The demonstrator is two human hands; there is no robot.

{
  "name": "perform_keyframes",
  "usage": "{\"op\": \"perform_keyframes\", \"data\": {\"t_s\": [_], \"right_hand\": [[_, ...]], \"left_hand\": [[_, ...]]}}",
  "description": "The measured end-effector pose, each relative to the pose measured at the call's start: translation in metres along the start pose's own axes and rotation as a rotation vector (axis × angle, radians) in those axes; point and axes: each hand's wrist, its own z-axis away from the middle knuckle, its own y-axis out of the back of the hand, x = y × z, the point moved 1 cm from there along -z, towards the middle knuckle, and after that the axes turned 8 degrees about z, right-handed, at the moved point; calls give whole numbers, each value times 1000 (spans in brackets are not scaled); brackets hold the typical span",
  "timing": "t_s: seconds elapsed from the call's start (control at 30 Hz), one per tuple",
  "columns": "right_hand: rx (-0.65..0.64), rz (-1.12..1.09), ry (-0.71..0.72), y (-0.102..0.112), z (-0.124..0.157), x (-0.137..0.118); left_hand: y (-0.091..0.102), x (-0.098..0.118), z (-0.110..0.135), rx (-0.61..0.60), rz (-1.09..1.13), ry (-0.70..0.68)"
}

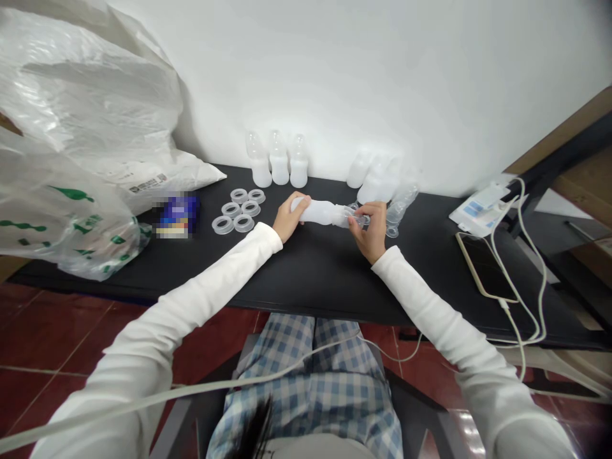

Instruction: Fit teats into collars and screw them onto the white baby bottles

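My left hand [287, 217] is closed around the base end of a white baby bottle [318, 211], which lies on its side above the black table. At the bottle's neck, my right hand [370, 231] pinches a clear bottle nipple [348, 217]; the fingers partly hide it. Whether the nipple is seated in the neck I cannot tell. Just beyond my right hand are more clear nipples [392, 231] and clear caps [402, 203]. Left of my left hand lie several translucent collar rings [231, 209] in rows.
Three capped bottles [279, 162] stand by the wall, with several white bottles [377, 180] farther right. Plastic bags [86, 95] and a blurred blue packet [176, 215] occupy the left. A phone [485, 268], cables [535, 261] and a white pack [480, 207] are at right.
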Motion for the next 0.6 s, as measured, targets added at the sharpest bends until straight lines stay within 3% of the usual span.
{"op": "perform_keyframes", "data": {"t_s": [0.3, 0.43, 0.6], "right_hand": [[-263, -109, 248, -1, 5, 13], [-234, -70, 240, -5, 6, 6], [-57, -119, 125, -3, 4, -13]], "left_hand": [[0, 13, 0, -187, -67, 309], [-5, 16, -1, -199, -49, 367], [-9, 13, 5, -173, 2, 222]]}}
